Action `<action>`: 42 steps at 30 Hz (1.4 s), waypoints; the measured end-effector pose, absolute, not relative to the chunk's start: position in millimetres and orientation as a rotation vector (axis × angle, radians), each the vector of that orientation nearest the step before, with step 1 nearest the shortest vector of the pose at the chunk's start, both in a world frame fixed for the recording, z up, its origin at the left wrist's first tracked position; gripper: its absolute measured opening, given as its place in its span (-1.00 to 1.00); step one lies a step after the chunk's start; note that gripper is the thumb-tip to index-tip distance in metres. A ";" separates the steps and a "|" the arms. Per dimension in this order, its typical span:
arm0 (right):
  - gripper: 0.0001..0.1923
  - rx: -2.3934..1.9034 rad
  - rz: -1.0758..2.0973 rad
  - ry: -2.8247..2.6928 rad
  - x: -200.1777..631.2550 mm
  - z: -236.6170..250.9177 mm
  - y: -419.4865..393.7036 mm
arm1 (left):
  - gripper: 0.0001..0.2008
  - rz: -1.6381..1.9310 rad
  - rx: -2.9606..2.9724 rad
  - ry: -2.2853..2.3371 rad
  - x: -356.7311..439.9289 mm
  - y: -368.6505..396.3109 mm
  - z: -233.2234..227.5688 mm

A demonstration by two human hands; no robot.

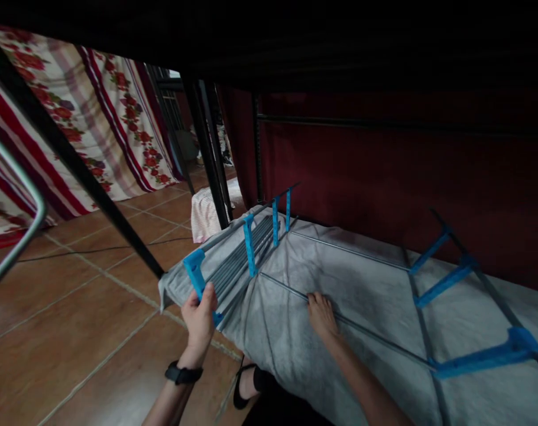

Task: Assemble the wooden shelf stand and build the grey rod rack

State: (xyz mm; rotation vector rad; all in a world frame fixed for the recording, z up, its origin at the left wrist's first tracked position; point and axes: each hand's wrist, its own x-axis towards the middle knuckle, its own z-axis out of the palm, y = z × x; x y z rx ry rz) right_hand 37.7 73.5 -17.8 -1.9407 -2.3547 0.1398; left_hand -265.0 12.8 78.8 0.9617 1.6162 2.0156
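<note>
My left hand (pixel 200 316) grips the nearest blue plastic bracket (pixel 193 269) of a rack side piece (pixel 246 248), which has several grey metal tubes running between blue brackets. My right hand (pixel 321 313) rests fingers-down on a thin metal rod (pixel 287 286) that lies across a grey fabric sheet (pixel 295 337). A black watch sits on my left wrist. The rack piece stands at the left edge of the grey sheet.
A second side piece with blue brackets (pixel 446 281) lies at the right on the fabric. A dark red curtain (pixel 384 177) hangs behind. Black frame legs (pixel 207 148) and floral cloth (pixel 96 118) stand at the left over a brown tiled floor (pixel 74 331). My sandalled foot (pixel 246 384) shows below.
</note>
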 end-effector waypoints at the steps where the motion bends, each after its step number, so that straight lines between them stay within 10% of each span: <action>1: -0.62 -1.934 0.130 -2.368 38.4 -19.1 75.8 | -0.53 2.031 0.945 1.576 -267.6 13.1 73.9; 42: -0.61 -1.880 0.379 -2.417 63.4 -17.5 52.8 | -0.46 1.816 1.054 1.483 -237.9 -29.0 13.1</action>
